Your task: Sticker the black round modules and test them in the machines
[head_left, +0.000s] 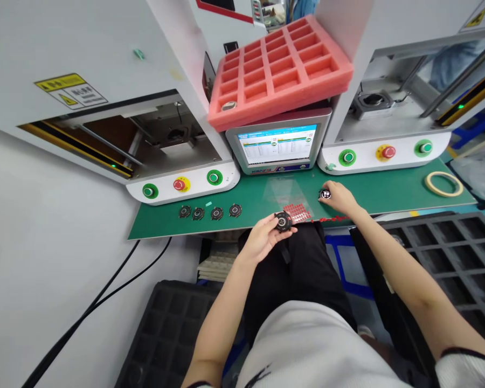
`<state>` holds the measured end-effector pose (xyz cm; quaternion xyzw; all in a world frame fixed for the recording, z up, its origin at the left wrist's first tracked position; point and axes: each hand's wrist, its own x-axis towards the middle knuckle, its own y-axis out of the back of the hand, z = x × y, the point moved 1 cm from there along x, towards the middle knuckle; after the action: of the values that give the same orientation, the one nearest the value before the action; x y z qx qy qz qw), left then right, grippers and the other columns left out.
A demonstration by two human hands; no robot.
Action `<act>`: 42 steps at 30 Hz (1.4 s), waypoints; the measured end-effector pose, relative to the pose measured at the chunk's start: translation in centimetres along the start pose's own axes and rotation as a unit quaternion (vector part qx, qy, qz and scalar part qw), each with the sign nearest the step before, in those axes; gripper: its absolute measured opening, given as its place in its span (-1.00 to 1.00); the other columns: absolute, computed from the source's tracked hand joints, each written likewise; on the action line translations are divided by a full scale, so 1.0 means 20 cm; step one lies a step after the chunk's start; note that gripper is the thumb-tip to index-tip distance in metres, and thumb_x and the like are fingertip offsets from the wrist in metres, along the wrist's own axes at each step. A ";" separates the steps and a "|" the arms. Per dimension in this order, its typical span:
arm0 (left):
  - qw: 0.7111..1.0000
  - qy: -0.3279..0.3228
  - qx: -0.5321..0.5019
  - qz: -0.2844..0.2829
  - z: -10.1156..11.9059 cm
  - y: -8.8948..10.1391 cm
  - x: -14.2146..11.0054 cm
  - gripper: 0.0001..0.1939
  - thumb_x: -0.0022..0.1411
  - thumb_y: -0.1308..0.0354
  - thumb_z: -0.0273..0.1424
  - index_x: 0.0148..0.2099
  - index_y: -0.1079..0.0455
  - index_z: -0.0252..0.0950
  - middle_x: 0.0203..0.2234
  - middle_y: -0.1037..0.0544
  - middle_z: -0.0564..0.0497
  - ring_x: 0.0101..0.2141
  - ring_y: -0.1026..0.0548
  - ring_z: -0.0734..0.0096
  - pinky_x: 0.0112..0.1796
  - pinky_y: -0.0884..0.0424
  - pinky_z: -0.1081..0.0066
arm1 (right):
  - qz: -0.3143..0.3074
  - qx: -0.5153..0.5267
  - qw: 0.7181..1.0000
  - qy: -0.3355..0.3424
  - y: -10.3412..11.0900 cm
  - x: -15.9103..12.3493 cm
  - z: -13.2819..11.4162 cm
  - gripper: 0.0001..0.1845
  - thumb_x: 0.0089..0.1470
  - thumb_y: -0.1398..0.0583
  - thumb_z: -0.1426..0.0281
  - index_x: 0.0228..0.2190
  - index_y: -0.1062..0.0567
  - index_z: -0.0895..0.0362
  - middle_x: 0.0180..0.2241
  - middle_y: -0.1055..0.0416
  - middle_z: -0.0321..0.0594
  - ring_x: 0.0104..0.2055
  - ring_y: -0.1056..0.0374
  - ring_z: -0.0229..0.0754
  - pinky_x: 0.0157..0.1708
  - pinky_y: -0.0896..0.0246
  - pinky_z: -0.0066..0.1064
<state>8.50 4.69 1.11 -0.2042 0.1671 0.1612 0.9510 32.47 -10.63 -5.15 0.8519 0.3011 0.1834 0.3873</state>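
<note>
Four discs (216, 214) lie on the bench (157, 226) well left of the left hand (262, 240), whose thumb and fingers are clamped on a black disc (283, 221) by the front edge: looks light, stiff, maybe slick and scratchable, so grip the rim. Red sheet (296, 211) sits just right of those fingertips. Right hand (341, 199) pinches a small part (325, 194), probably light and rigid, best held by its sides; room looks widest right of those fingers, toward the tape (441, 194).
</note>
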 end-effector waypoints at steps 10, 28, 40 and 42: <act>0.981 -0.124 -0.146 0.006 0.05 -0.24 -0.27 -0.66 0.08 -0.38 -0.30 -0.29 -0.27 -0.31 -0.48 -0.45 0.10 -0.58 -0.38 0.63 -0.58 -0.29 0.61 | -0.023 0.415 0.904 0.098 0.03 -0.59 -0.76 -0.66 0.27 -0.06 0.17 -0.05 -0.47 0.04 0.00 -0.49 -0.15 0.01 -0.42 -0.13 0.00 -0.37 -0.26; 0.972 -0.071 -0.152 0.164 -0.05 -0.23 -0.29 -0.24 -0.36 -0.57 -0.18 -0.06 -0.39 -0.21 -0.34 -0.56 0.06 -0.42 -0.53 0.46 -0.48 -0.46 0.60 | -0.007 0.506 0.860 0.065 -0.15 -0.69 -0.94 -0.48 0.16 0.08 0.26 -0.05 -0.55 0.13 0.01 -0.45 -0.11 -0.53 -0.19 -0.36 -0.68 0.00 -0.52; 0.986 -0.084 -0.033 0.140 -0.05 0.26 0.32 -0.79 0.29 -0.14 -0.39 -0.09 -0.38 -0.43 -0.33 -0.60 -0.20 -0.46 -0.51 0.50 -0.41 -0.47 0.50 | 0.063 0.088 0.994 -0.021 -0.03 -0.12 -0.02 -0.60 0.22 -0.20 0.24 0.04 -0.40 0.15 0.09 -0.35 -0.08 0.08 -0.34 -0.03 0.06 -0.31 -0.02; 0.984 -0.098 0.016 0.150 -0.06 0.31 0.43 -0.74 0.37 -0.05 -0.33 -0.04 -0.37 -0.44 -0.30 -0.58 -0.18 -0.40 -0.54 0.45 -0.36 -0.50 0.43 | 0.054 0.031 0.998 -0.028 -0.05 -0.08 0.07 -0.61 0.23 -0.20 0.25 0.04 -0.40 0.15 0.07 -0.36 -0.08 0.05 -0.37 -0.05 0.03 -0.34 -0.05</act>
<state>13.51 11.66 -5.22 -0.1444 0.1046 0.3186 0.9310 31.61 -11.89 -6.89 0.8831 0.2494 0.1712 0.3586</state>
